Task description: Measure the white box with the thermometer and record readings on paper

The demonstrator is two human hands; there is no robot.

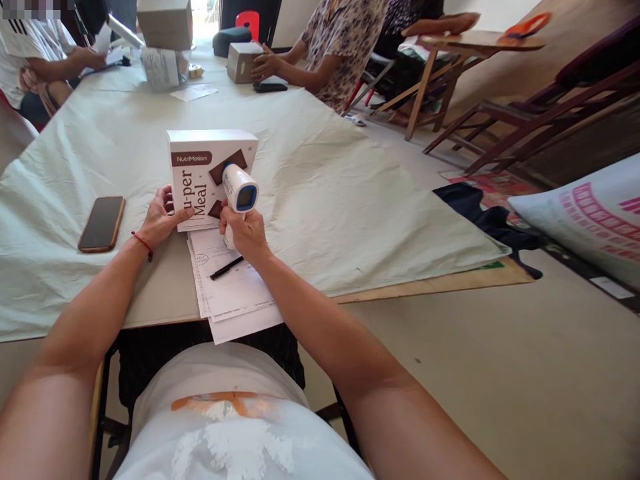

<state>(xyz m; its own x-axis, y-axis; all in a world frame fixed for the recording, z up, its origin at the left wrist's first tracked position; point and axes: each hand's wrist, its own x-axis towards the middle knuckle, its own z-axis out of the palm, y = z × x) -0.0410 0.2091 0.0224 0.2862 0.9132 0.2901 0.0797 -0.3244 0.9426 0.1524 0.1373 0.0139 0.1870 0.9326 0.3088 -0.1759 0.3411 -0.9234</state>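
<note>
A white and brown NutriMotion box (187, 183) stands upright on the cloth-covered table. My left hand (163, 217) grips its lower left edge, thumb on the front face. My right hand (246, 230) is wrapped round the handle of a white infrared thermometer (241, 185) with a blue-rimmed screen facing me. The thermometer's nose points at the box front; whether they touch I cannot tell. Below my right hand lie printed papers (225, 293) with a black pen (227, 268) on top. A phone in a brown case (102, 224) rests left of my left hand.
Across the table (340, 220), a person in a patterned shirt (335, 47) has hands on a small carton (243, 62). Another person sits far left. A larger carton (165, 23) stands at the back. A wooden chair (530, 113) and a white sack (590, 213) are at right.
</note>
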